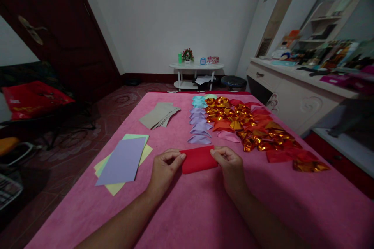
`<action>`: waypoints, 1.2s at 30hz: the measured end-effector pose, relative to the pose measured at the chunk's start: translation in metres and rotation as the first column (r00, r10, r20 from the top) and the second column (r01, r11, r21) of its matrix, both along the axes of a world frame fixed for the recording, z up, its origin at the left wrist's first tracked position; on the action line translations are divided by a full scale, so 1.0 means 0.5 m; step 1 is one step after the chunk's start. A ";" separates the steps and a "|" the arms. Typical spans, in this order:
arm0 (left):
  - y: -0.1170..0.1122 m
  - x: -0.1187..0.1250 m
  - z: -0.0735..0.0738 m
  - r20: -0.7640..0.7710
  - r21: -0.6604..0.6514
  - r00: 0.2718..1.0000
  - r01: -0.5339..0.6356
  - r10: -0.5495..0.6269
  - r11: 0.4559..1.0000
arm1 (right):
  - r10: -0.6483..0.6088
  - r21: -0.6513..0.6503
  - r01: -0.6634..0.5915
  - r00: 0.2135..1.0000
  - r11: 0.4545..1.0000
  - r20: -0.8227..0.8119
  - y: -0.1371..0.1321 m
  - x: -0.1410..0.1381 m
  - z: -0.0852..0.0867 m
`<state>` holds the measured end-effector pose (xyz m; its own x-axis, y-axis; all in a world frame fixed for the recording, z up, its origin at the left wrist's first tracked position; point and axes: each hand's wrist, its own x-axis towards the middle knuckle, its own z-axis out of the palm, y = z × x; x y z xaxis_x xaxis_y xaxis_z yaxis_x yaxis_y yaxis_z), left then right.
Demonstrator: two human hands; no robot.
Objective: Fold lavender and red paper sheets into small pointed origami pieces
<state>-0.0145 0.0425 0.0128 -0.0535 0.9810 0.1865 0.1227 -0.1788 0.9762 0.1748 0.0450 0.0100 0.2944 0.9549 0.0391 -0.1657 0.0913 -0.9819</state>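
Observation:
A folded piece of red paper (199, 160) is stretched between my two hands, just above the pink cloth. My left hand (167, 165) pinches its left end between thumb and fingers. On the opposite end, my right hand (229, 163) grips the top corner the same way. Beyond the paper stands a column of folded lilac paper pieces (199, 129). Right of that column spread many folded pieces in shiny gold (217, 109), red and orange, with a pink folded piece (229, 136) nearest my right hand.
Lilac, green and yellow sheets (121, 161) lie at the left, with grey-beige sheets (160, 116) farther back. The pink-covered table (181, 218) fills the foreground. A cluttered dresser (292, 81) stands right; a small white table (195, 66) is against the wall, beside a dark stool (233, 81).

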 end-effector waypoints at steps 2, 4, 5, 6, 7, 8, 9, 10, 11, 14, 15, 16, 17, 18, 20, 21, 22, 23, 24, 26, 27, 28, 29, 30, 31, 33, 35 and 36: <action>0.000 0.002 0.000 0.017 -0.016 1.000 -0.012 0.013 1.000 | 0.000 0.004 0.000 1.000 1.000 0.000 0.000 0.000 -0.002; 0.000 0.004 0.000 0.036 -0.032 0.999 -0.019 0.020 0.999 | -0.002 0.009 0.002 1.000 1.000 0.004 0.000 0.000 -0.003; 0.000 0.004 0.001 0.044 -0.038 0.999 -0.022 0.023 0.999 | -0.003 0.011 0.003 1.000 1.000 0.004 0.000 0.000 -0.003; 0.000 0.005 0.001 0.053 -0.042 0.998 -0.026 0.028 0.999 | -0.004 0.012 0.004 1.000 1.000 0.005 0.000 -0.001 -0.003; 0.000 0.006 0.001 0.059 -0.047 0.998 -0.027 0.030 0.999 | -0.006 0.013 0.006 1.000 1.000 0.009 -0.001 -0.001 -0.003; 0.000 0.006 0.001 0.064 -0.051 0.997 -0.030 0.034 0.998 | -0.009 0.015 0.008 1.000 1.000 0.014 -0.001 -0.002 -0.003; 0.000 0.006 0.002 0.067 -0.056 0.997 -0.032 0.035 0.998 | -0.013 0.018 0.013 1.000 1.000 0.019 -0.001 -0.003 -0.003; 0.000 0.006 0.002 0.068 -0.061 0.997 -0.032 0.037 0.998 | -0.020 0.021 0.019 1.000 1.000 0.024 -0.001 -0.003 -0.003; 0.000 0.006 0.002 0.069 -0.066 0.997 -0.036 0.040 0.997 | -0.026 0.026 0.025 0.999 0.999 0.031 -0.001 -0.003 -0.003; -0.002 0.008 0.005 0.070 -0.083 0.996 -0.048 0.054 0.995 | -0.042 0.033 0.040 0.998 0.999 0.050 -0.002 -0.003 -0.003; -0.002 0.008 0.006 0.070 -0.088 0.996 -0.054 0.060 0.995 | -0.045 0.033 0.043 0.997 0.999 0.056 -0.002 -0.002 -0.004; -0.003 0.009 0.006 0.070 -0.090 0.995 -0.058 0.065 0.994 | -0.049 0.035 0.047 0.997 0.998 0.060 -0.003 -0.002 -0.004; -0.003 0.009 0.007 0.071 -0.091 0.995 -0.059 0.066 0.994 | -0.052 0.038 0.049 0.997 0.998 0.063 -0.003 -0.002 -0.004; -0.003 0.010 0.007 0.072 -0.090 0.995 -0.058 0.065 0.994 | -0.055 0.042 0.052 0.996 0.998 0.066 -0.003 -0.002 -0.004; -0.003 0.009 0.006 0.077 -0.089 0.995 -0.054 0.061 0.995 | -0.057 0.051 0.053 0.996 0.997 0.069 -0.003 -0.001 -0.005; -0.003 0.009 0.005 0.081 -0.091 0.995 -0.051 0.058 0.995 | -0.057 0.054 0.053 0.996 0.997 0.069 -0.002 -0.001 -0.005; -0.003 0.008 0.004 0.085 -0.093 0.994 -0.053 0.061 0.994 | -0.056 0.057 0.052 0.996 0.997 0.067 -0.002 -0.001 -0.006; -0.002 0.008 0.002 0.089 -0.096 0.994 -0.056 0.065 0.994 | -0.057 0.059 0.053 0.996 0.997 0.063 -0.001 -0.001 -0.006; -0.002 0.007 0.001 0.092 -0.098 0.993 -0.059 0.068 0.993 | -0.056 0.060 0.053 0.997 0.997 0.061 0.000 -0.001 -0.007; 0.000 0.007 -0.001 0.097 -0.096 0.992 -0.067 0.076 0.993 | -0.055 0.063 0.051 0.997 0.997 0.056 0.000 0.000 -0.008; 0.001 0.007 -0.002 0.099 -0.092 0.992 -0.069 0.078 0.993 | -0.054 0.064 0.050 0.997 0.997 0.054 -0.001 0.000 -0.009; 0.001 0.007 -0.002 0.102 -0.086 0.992 -0.067 0.076 0.994 | -0.052 0.064 0.049 0.997 0.997 0.053 -0.001 0.000 -0.009; 0.002 0.007 -0.002 0.106 -0.078 0.992 -0.062 0.070 0.995 | -0.053 0.065 0.049 0.997 0.997 0.053 -0.002 0.000 -0.009; 0.003 0.007 -0.003 0.112 -0.068 0.992 -0.055 0.063 0.996 | -0.052 0.064 0.048 0.997 0.997 0.053 -0.003 0.000 -0.009; 0.003 0.007 -0.004 0.118 -0.057 0.992 -0.047 0.054 0.997 | -0.053 0.065 0.049 0.997 0.997 0.052 -0.004 0.000 -0.009; 0.005 0.006 -0.006 0.129 -0.039 0.991 -0.036 0.041 0.999 | -0.053 0.072 0.049 0.997 0.996 0.055 -0.004 0.000 -0.007; 0.005 0.004 -0.011 0.136 -0.034 0.990 -0.031 0.035 0.999 | -0.051 0.078 0.046 0.997 0.996 0.064 -0.004 0.000 -0.005; 0.005 0.003 -0.013 0.141 -0.034 0.989 -0.029 0.034 0.999 | -0.051 0.080 0.046 0.996 0.996 0.067 -0.003 0.000 -0.004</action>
<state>-0.0129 0.0452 0.0064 -0.1084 0.9837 0.1432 -0.0123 -0.1453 0.9893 0.1750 0.0435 0.0081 0.3340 0.9328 0.1350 -0.0913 0.1746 -0.9804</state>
